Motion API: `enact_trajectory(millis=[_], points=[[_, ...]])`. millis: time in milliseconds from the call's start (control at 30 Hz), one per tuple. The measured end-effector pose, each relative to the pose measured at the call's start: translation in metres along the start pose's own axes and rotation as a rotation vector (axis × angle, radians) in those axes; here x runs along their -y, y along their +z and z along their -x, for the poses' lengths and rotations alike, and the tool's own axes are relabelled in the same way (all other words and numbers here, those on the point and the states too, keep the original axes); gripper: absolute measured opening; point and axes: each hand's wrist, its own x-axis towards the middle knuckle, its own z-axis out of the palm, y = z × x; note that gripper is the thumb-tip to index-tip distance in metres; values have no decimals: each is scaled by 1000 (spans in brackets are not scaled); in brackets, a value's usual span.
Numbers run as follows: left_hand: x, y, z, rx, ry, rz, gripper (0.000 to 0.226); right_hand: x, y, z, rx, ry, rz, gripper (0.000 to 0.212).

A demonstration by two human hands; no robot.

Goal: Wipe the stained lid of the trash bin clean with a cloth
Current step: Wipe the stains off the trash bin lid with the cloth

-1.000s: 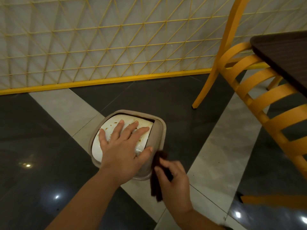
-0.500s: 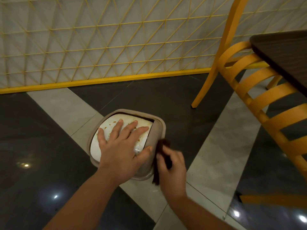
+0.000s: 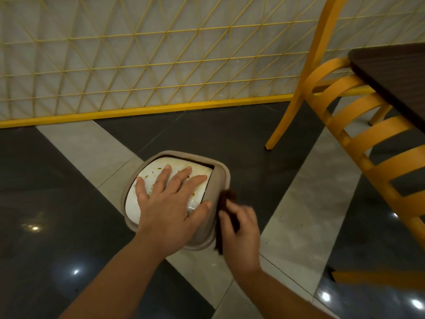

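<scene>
From the head camera, looking down, the trash bin point(image 3: 222, 178) stands on a floor point(image 3: 57, 192) of dark glossy tiles crossed by pale bands, near the middle of the view and nearer than the yellow lattice screen point(image 3: 138, 54) along the far wall. Its white lid point(image 3: 140, 199) sits inside a beige rim and carries brown specks and smears, thickest toward the far edge and the right side. The left hand point(image 3: 170, 203) lies flat on the lid with its fingers point(image 3: 164, 178) spread wide and straight, the thumb reaching right onto the beige rim. Just right of the bin, the right hand point(image 3: 241, 229) holds a dark brown cloth point(image 3: 226, 199); its fingers are curled round the cloth, which is pressed against the right side of the rim and hangs down past the bin's near right corner. The right hand looks slightly blurred. To the right, a yellow slatted chair point(image 3: 368, 139) stands well apart from the bin, and the corner of a dark table point(image 3: 391, 74) shows at the far right above the chair back.
</scene>
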Motion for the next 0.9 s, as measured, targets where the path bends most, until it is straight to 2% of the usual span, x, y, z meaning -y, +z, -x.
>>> enact_trajectory(millis=[100, 167, 267, 333, 400, 467, 600, 733, 800, 900], points=[[3, -1, 1, 17, 18, 7, 69, -4, -11, 24, 85, -107, 15, 38], [6, -2, 1, 40, 37, 2, 79, 9, -14, 17, 85, -220, 21, 29], [8, -3, 2, 75, 52, -10, 96, 19, -16, -11, 92, -323, 68, 29], [8, -3, 1, 84, 62, -31, 104, 19, -17, -43, 57, -294, 133, 30], [9, -3, 0, 94, 68, -60, 110, 21, -13, -67, 17, -165, 161, 28], [9, -2, 0, 97, 70, -80, 112, 21, -8, -59, -1, -111, 136, 27], [8, -1, 0, 87, 60, -70, 113, 13, -14, 11, 97, -332, 111, 29], [6, -1, 0, 65, 60, -82, 107, 22, -20, -8, 127, -567, 247, 28], [6, -2, 1, 81, 64, -89, 106, 36, -16, -36, 102, -487, 250, 26], [8, -4, 5, 117, 107, -115, 106, 45, -14, -81, 78, -215, 283, 24]])
